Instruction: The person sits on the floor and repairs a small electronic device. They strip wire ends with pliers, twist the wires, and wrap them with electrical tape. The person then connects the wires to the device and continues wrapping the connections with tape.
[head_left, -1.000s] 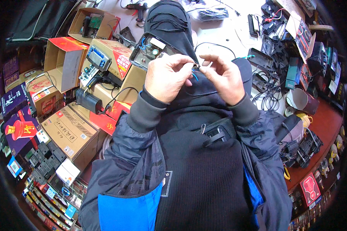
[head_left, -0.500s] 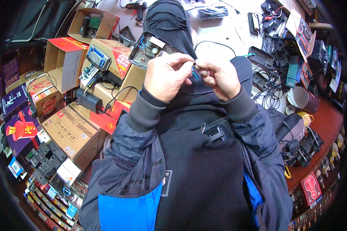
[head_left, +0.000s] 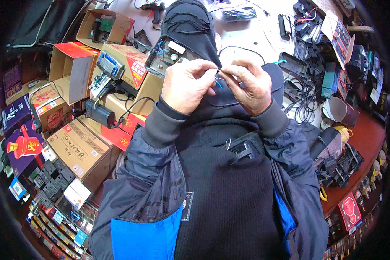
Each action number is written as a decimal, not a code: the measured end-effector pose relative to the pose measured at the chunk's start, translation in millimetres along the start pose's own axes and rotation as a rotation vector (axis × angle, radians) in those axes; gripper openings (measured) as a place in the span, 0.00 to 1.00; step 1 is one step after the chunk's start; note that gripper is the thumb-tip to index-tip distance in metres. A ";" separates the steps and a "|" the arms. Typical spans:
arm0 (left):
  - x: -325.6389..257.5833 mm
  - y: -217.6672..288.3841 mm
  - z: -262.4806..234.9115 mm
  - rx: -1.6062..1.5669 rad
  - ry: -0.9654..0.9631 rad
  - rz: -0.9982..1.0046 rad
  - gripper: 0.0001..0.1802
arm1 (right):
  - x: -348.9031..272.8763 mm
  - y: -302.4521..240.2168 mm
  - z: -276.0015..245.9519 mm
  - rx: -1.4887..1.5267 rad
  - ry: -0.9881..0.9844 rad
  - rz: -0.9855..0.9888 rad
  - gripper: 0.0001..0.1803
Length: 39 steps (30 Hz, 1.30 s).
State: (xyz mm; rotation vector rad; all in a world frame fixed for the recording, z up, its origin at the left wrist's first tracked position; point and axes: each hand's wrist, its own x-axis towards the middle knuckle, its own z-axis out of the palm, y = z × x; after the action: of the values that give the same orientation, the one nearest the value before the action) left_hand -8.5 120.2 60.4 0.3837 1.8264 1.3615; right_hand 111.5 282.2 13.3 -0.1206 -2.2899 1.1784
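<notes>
Above my lap, my left hand point(head_left: 187, 86) and my right hand point(head_left: 250, 86) meet fingertip to fingertip. Both are closed in a pinch on thin wires. A short blue wire point(head_left: 219, 85) hangs out below the pinch, and the exact spot where the fingers grip is too small to make out. Just beyond my left hand lies an open black plastic casing point(head_left: 152, 63), tilted, with blue wires and a round component inside. My left fingers partly cover its near edge.
Cardboard boxes point(head_left: 80, 149) with circuit boards point(head_left: 110, 65) and a black adapter point(head_left: 100, 113) crowd the left. On the white surface at right are tangled black cables point(head_left: 301, 104) and black casings point(head_left: 292, 64). A hot-glue-gun-like tool point(head_left: 157, 12) lies at the far side.
My right hand has turned slightly, its fingers now straighter and pointing toward the left fingertips. My left hand stays almost still.
</notes>
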 end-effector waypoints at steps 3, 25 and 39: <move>-0.8 0.3 -0.6 -0.013 -0.001 -0.008 0.12 | 0.9 -0.8 1.5 0.007 -0.018 0.026 0.10; -1.1 2.2 -3.7 -0.045 -0.020 -0.052 0.12 | 15.8 14.1 -14.4 0.071 -0.164 -0.154 0.17; -1.6 2.2 -0.4 -0.041 0.006 -0.055 0.11 | 12.8 12.0 -8.3 1.162 -0.296 1.110 0.10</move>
State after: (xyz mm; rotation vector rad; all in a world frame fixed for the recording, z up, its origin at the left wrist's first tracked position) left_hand -8.3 119.8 63.1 0.3062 1.7983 1.3608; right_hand 102.9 299.6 13.4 -0.8545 -1.2602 3.0121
